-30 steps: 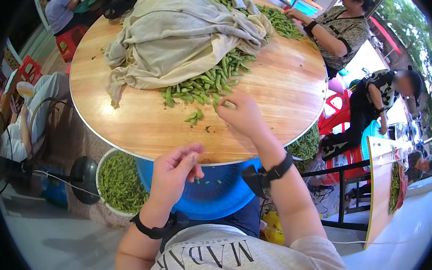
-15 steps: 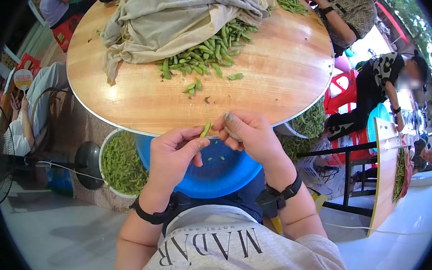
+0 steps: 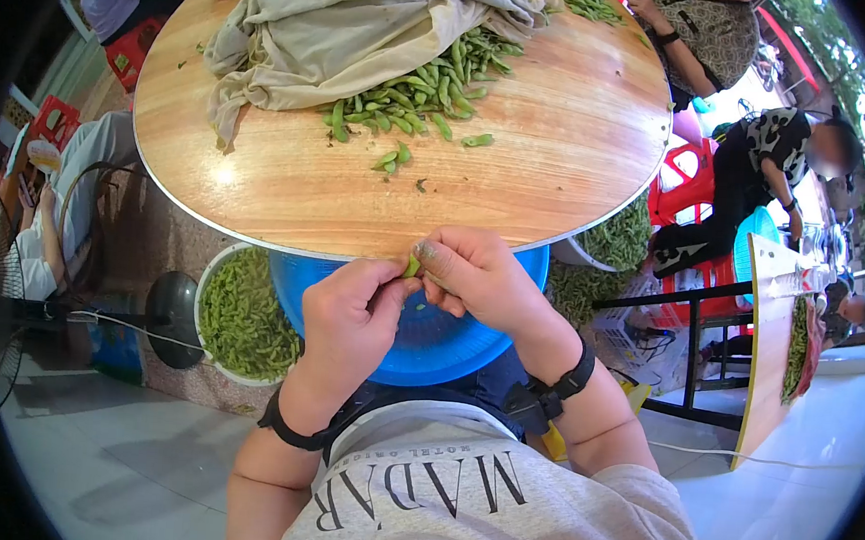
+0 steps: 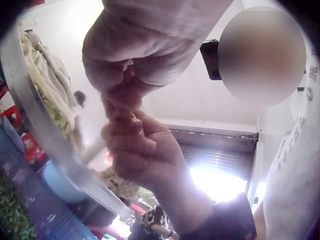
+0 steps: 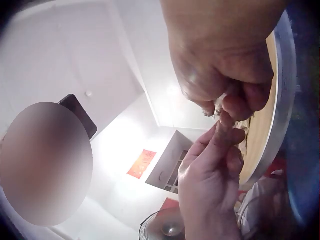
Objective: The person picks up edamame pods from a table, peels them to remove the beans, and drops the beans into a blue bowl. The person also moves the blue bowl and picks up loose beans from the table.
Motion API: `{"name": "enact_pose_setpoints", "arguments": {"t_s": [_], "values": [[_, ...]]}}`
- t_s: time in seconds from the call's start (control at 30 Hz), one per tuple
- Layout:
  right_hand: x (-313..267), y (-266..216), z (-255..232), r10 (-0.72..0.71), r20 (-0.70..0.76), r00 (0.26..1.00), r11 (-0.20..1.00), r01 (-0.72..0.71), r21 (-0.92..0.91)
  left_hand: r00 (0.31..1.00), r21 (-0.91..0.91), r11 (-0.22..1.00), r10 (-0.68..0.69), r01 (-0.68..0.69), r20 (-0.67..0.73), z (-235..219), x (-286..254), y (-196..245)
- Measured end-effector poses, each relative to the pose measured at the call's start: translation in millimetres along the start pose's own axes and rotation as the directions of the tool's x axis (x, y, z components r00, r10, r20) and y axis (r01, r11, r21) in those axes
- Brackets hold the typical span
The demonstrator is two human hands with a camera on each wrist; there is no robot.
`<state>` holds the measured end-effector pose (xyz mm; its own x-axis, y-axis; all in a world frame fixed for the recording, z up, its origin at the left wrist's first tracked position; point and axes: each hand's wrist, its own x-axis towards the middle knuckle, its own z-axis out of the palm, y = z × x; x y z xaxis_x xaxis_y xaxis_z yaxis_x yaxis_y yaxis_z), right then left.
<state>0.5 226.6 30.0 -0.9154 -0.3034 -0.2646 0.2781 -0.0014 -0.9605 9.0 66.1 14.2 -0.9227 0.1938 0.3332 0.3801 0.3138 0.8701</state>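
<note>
Currently, my left hand [image 3: 352,307] pinches a green pod [image 3: 413,268] between thumb and fingers, over the blue basin [image 3: 437,356] at the near edge of the surface [image 3: 298,190]. My right hand [image 3: 480,281], fingers curled, appears to pinch the pod's other side; contact is partly hidden.

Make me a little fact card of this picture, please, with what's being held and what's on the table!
Left grip: pinching a green pod
Right grip: fingers curled, thumb at the same pod
Below: blue basin, partly under the table's edge
Table: wooden top, curved rim
Heap: pile of pods, partly covered by a greyish cloth
Loose: a few pods lying apart, nearer the person
Pod's inside: can't tell
</note>
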Motion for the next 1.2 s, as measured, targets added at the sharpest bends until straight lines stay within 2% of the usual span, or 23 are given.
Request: {"name": "enact_pose_setpoints", "arguments": {"t_s": [0.1,0.2,0.37,0.47,0.57,0.67,0.77,0.87,0.97,1.0,1.07,1.1,1.17,1.2], "values": [[0.1,0.1,2.8,0.027,-0.025,0.999,0.999,-0.026,0.045,0.999,0.014,1.000,0.027,-0.026,-0.033,1.0,-1.6,-0.8],[-0.9,-3.3,1.1,0.023,0.033,0.999,0.982,-0.029,0.189,0.999,0.033,0.999,0.013,-0.012,-0.045,-0.5,-2.3,0.4],[1.3,0.3,3.4,0.008,-0.011,1.000,0.999,-0.007,0.054,0.996,0.107,0.991,0.081,-0.077,-0.040,-0.1,-1.2,3.5],[2.5,7.3,7.1,-0.020,-0.050,0.999,0.999,0.021,0.024,0.993,0.060,0.993,0.100,-0.097,-0.059,2.2,-2.6,-1.6],[-0.2,6.0,10.4,-0.037,-0.080,0.996,0.999,0.037,0.002,0.988,-0.132,0.982,-0.144,0.136,-0.055,6.1,-8.5,-1.7],[-1.0,8.8,13.8,-0.095,-0.122,0.988,0.993,0.087,-0.074,0.911,-0.470,0.793,-0.406,0.388,0.067,5.6,-7.2,-1.1],[1.8,22.7,16.3,-0.231,-0.134,0.964,0.959,0.202,-0.197,0.837,-0.679,0.558,-0.525,0.477,0.156,9.4,-6.7,-10.5],[1.6,28.6,15.0,-0.305,-0.108,0.946,0.924,0.267,-0.273,0.761,-0.784,0.308,-0.577,0.539,0.296,10.0,-1.9,-17.0],[1.5,33.4,12.8,-0.398,-0.055,0.916,0.865,0.354,-0.355,0.756,-0.820,0.194,-0.541,0.539,0.369,5.2,-2.2,-22.6],[0.6,35.5,12.9,-0.432,-0.033,0.901,0.838,0.388,-0.384,0.751,-0.810,0.191,-0.534,0.555,0.389,4.3,-3.0,-25.6],[-1.8,34.3,11.8,-0.366,-0.044,0.930,0.886,0.334,-0.321,0.742,-0.790,0.189,-0.520,0.584,0.424,3.0,-2.7,-30.9],[-3.2,32.7,10.6,-0.333,-0.049,0.942,0.908,0.307,-0.287,0.750,-0.763,0.257,-0.522,0.593,0.406,2.6,-3.4,-29.9],[-6.8,24.2,-0.1,-0.149,-0.075,0.986,0.957,0.125,-0.261,0.764,-0.697,0.384,-0.525,0.605,0.375,2.9,-6.9,-25.3],[-6.4,21.5,-4.1,-0.054,-0.086,0.995,0.969,0.031,-0.247,0.798,-0.642,0.503,-0.514,0.578,0.315,2.8,-7.5,-21.4]]}}
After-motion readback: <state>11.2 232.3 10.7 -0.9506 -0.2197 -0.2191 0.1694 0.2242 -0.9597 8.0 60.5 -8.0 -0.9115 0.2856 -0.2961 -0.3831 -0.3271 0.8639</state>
